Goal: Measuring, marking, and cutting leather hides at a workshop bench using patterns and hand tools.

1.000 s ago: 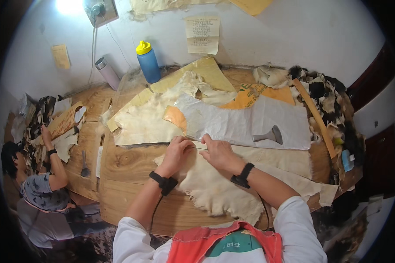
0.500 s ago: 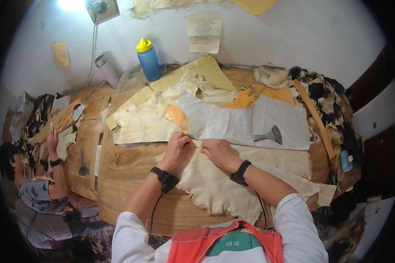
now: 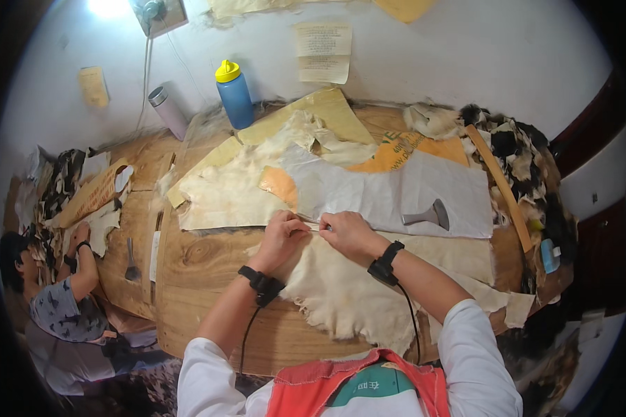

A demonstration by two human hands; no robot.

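Observation:
Both hands meet at the near edge of a white sheet (image 3: 368,191), which lies over a cream-coloured hide (image 3: 222,187). My left hand (image 3: 284,235) is closed in a pinch on the edge of the pale hide beneath. Just to its right, my right hand (image 3: 348,238) is closed, fingertips together, with a small dark bit showing at them that I cannot make out. A second pale hide (image 3: 348,299) with a ragged edge spreads under and in front of my hands. On the white sheet, to the right, rests a flared metal tool (image 3: 428,216).
A blue bottle (image 3: 236,104) with a yellow lid and a pink flask (image 3: 168,115) stand at the back. A wooden strip (image 3: 499,187) and black-and-white fur scraps (image 3: 528,163) lie right. At left, a co-worker (image 3: 66,299) sits by another flared tool (image 3: 131,260).
My right hand has shifted slightly, its fingertips lifted a little at the hide's edge; my left hand stays nearly in place. The co-worker's raised hand has come down to the table.

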